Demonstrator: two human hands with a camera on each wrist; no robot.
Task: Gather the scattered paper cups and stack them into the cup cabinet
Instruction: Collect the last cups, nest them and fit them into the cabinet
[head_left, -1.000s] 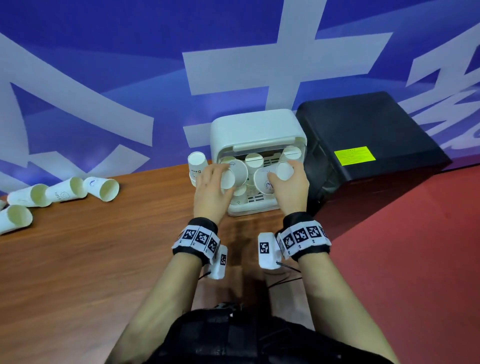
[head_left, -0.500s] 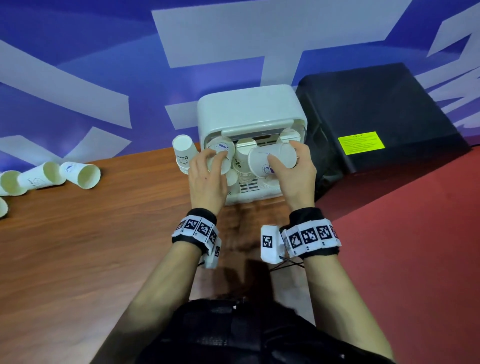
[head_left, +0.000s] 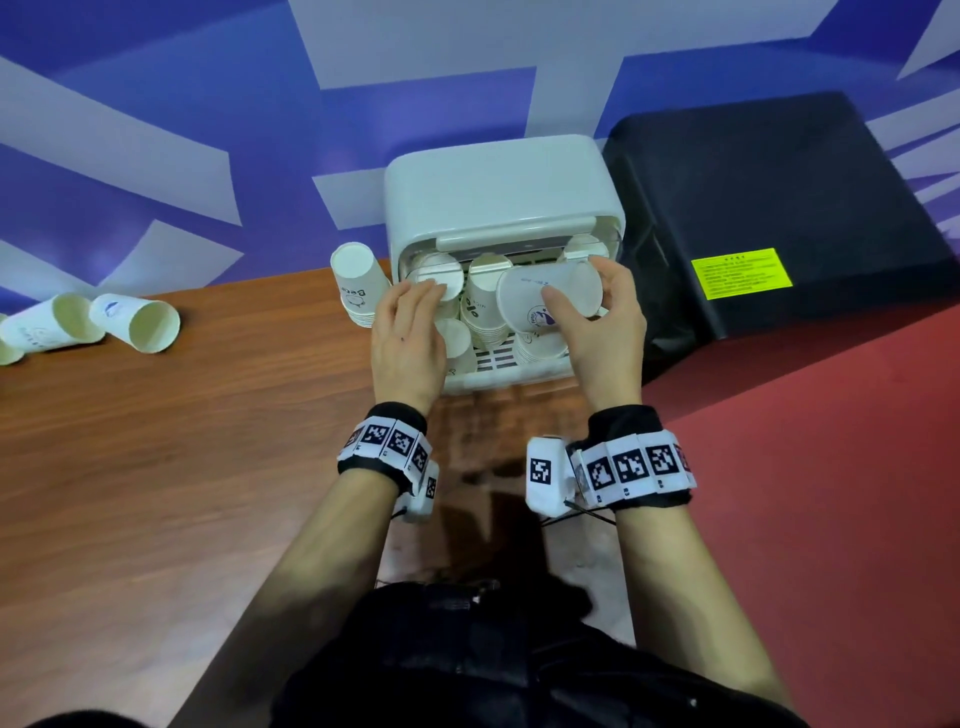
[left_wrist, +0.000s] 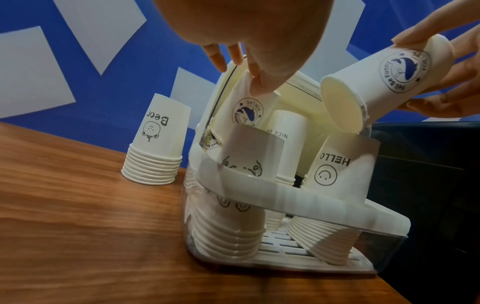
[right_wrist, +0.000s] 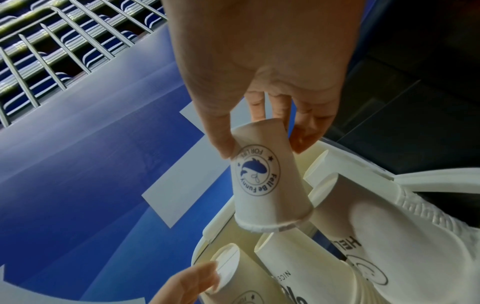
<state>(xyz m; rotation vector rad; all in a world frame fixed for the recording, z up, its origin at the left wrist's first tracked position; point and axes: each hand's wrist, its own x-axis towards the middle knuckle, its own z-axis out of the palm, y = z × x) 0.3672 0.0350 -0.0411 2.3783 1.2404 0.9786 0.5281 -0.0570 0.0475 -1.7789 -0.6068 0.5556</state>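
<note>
While right hand (head_left: 602, 322) grips cup (head_left: 550, 301), cup cabinet (head_left: 498, 208) interior half hidden

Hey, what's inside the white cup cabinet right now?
Inside the cup cabinet stand several upside-down cup stacks: a HELLO smiley stack, a NICE DAY stack and a whale-logo stack under the left hand. The back corners are hidden.
</note>
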